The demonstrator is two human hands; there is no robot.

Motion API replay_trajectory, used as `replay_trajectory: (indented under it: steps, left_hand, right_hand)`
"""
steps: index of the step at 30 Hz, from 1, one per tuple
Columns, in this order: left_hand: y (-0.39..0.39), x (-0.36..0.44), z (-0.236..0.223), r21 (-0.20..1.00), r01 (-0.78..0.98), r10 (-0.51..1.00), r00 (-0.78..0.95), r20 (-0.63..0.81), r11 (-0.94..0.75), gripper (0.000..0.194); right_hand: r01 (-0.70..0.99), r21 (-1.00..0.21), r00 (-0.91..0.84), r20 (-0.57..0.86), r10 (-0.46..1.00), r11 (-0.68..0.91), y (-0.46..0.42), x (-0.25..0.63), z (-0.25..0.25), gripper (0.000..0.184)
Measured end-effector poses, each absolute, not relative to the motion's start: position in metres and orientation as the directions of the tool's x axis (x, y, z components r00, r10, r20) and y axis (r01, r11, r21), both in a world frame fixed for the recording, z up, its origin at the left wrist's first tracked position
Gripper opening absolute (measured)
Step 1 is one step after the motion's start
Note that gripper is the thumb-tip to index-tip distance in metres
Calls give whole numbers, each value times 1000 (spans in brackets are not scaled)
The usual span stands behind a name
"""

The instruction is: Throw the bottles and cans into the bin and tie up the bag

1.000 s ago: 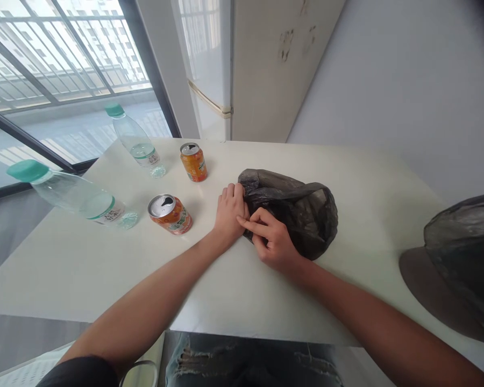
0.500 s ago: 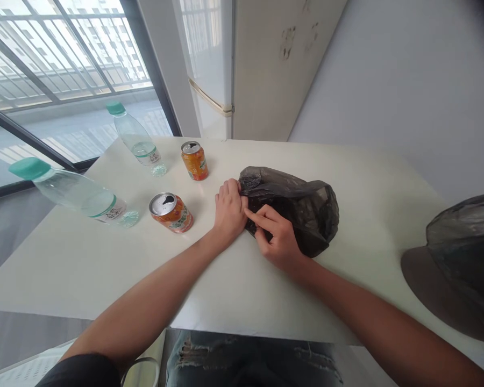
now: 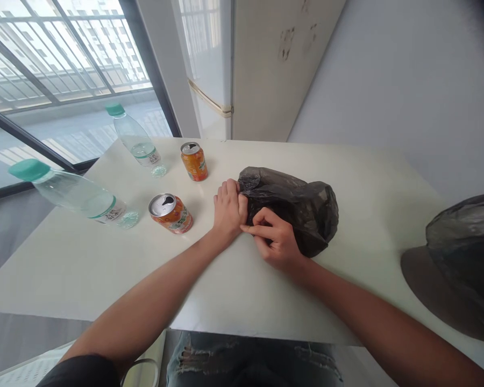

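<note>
A crumpled black, see-through plastic bag lies on the white table. My left hand presses down at its left end, fingers closed on the gathered film. On the bag's near side is my right hand, with the index finger stretched toward the base of my left thumb. Its other fingers are curled against the bag's edge, and what they pinch is partly hidden. Left of my hands stand two opened orange drink cans, a nearer can and a farther can.
Two clear bottles with green caps, a near bottle and a far bottle, stand on the left of the table. At the right edge is a dark, brimmed shape covered in black plastic. A fridge rises behind the table.
My right index finger has slid slightly down and left along my left hand. The fingers of my right hand have shifted a little; the bag stays in place.
</note>
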State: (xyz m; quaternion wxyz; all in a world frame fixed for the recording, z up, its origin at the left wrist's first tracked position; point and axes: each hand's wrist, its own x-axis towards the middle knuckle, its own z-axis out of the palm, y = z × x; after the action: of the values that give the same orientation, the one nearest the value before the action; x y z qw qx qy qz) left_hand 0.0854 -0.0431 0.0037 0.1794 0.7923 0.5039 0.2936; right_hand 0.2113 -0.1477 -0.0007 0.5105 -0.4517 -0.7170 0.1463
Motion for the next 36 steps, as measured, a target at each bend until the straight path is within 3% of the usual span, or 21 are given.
replay_trajectory:
  steps: [5, 12, 23, 36]
  left_hand:
    - [-43, 87, 6, 590, 696, 912, 299, 281, -410, 14]
    - [-43, 86, 6, 596, 691, 913, 299, 279, -409, 14]
    - [-42, 87, 2, 603, 674, 904, 307, 298, -427, 13]
    - [-36, 86, -3, 768, 407, 867, 291, 404, -495, 12]
  right_hand:
    - [497, -656, -139, 587, 798, 569, -148, 210, -2, 34]
    - [529, -698, 23, 580, 814, 482, -148, 209, 6, 36]
    - [460, -755, -8, 523, 853, 467, -148, 208, 6, 34]
    - [396, -784, -81, 488, 869, 478, -147, 207, 4, 36]
